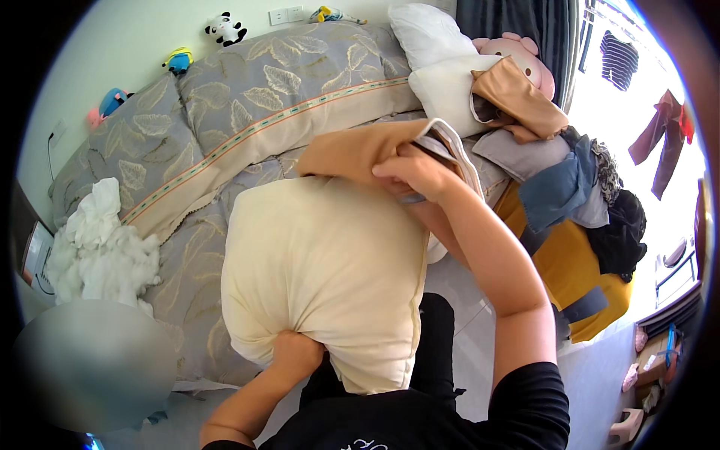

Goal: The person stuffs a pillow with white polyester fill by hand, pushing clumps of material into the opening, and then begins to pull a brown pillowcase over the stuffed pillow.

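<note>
Beyond L hand (296, 352) & R hand (416, 171) runs the sofa (274, 75), grey w/ leaf print, biggest thing in view. Cushion (322, 255), cream, bulges out from L hand, away from the body, its far edge just below R hand; sides look near equal, so no clear long axis, but the line from hand to hand slants outward & right. L hand = closed fist, bunching cushion's near edge into folds; fingertips hidden. Fluff (101, 259), white, well left of L hand & a bit farther out. Cover (349, 150), tan w/ pale edging, is gripped in R hand, fingers curled on the cloth. It lies at cushion's far edge, so R hand is nearer there, L hand at the opp. end; can't tell if any of cushion is inside cover. Blue cloth (556, 189) is right of R hand. Panda (226, 30), smallest, well past R hand, off to its left
</note>
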A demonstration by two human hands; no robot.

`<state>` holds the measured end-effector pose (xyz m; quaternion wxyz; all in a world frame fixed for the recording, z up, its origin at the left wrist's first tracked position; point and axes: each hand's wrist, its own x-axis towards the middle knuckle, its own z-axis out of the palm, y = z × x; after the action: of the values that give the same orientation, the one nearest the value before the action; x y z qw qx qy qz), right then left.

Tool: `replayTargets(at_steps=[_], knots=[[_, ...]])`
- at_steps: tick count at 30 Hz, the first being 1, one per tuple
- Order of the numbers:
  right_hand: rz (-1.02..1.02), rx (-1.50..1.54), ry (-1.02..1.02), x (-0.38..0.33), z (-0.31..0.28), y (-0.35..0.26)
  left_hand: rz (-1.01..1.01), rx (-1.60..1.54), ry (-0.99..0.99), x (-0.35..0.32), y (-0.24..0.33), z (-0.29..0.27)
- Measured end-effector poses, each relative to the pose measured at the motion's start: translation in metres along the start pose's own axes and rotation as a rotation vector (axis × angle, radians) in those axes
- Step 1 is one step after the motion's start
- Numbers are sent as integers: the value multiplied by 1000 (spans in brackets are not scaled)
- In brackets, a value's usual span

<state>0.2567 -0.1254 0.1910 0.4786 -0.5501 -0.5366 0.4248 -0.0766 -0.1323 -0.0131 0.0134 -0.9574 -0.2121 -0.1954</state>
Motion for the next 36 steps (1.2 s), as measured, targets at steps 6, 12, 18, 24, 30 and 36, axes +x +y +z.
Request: replayTargets(at_steps=[6, 12, 18, 24, 30, 36], knots=[[-421, -1163, 292, 109, -37, -5, -412, 95, 0, 36, -73, -36], [-451, -1047, 423, 84, 5, 10, -222, 95, -60, 49, -25, -6], [223, 398, 579, 9, -33, 179, -156, 4, 45, 33, 4, 11], [451, 758, 562, -19, -15, 228, -115, 15, 301, 74, -92, -64], [763, 711, 343, 15, 62, 253, -418, -355, 764, 72, -224, -191], [793, 620, -127, -19, 147, 247, -756, -188, 664, 110, -303, -269]])
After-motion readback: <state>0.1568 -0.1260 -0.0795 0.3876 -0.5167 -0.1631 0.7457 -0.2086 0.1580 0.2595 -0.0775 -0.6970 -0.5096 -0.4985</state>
